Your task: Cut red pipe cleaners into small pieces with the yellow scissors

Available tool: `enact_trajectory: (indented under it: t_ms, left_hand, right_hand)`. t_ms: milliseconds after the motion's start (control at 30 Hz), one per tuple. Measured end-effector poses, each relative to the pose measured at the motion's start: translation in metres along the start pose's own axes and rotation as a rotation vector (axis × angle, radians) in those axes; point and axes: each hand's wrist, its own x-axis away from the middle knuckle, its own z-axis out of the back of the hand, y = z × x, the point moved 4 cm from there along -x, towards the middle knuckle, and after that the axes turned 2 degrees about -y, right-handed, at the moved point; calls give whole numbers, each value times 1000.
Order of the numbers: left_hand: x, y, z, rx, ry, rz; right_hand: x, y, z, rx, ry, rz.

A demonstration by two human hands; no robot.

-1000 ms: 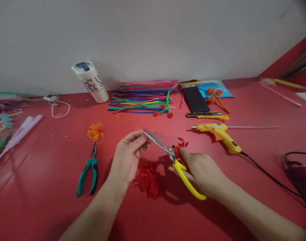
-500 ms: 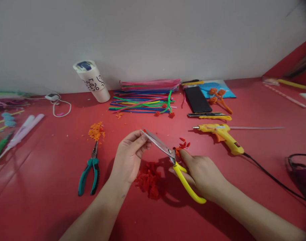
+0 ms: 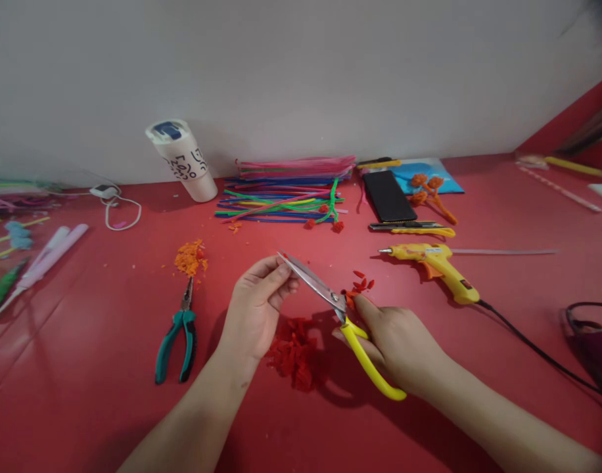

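Note:
My right hand [image 3: 397,345] grips a pair of scissors [image 3: 318,286] by the yellow handles, blades pointing up and left. At the blade tips, my left hand [image 3: 259,295] pinches a small red piece [image 3: 284,255], mostly hidden by fingers and blades. Below, between my wrists, lies a heap of red fuzzy clippings [image 3: 296,355]. A few small red pointed bits [image 3: 363,282] rest on the table just beyond my right hand.
Teal-handled pliers [image 3: 183,335] lie left, below orange fluff [image 3: 190,257]. A yellow glue gun [image 3: 436,259] lies right, its cord trailing. Behind are pipe cleaners [image 3: 281,197], a phone [image 3: 390,196], utility knives [image 3: 414,228], orange flowers [image 3: 429,187] and a white tumbler [image 3: 185,161].
Almost nothing differs. Both hands and the scissors hold the same pose; the red piece at the blade tips shows slightly less, and the view has shifted a touch.

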Motion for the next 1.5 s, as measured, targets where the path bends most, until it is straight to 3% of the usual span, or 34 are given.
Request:
enact_trajectory:
  t_ms: [667,767,1000,1133,1267,1500]
  left_hand:
    - [-2,0,2,17,11,14]
    - [0,0,0,8,-18,51]
    - [16,-18,-19,-115,-268,342]
    - [23,-27,-24,-165,-350,433]
    - [25,-29,-26,-260,-373,443]
    - [22,-26,-25,-503,-221,273]
  right_hand:
    - [-3,3,0,-111,-35,-75]
    - [-7,4,6,-300,-21,-133]
    - [-12,-4,17,-1168,22,-363]
    - [-13,-6,18,-1388,70,-372]
    - [-12,-5,17,-1359,33,-393]
    - [-12,-7,20,-1211,7,-405]
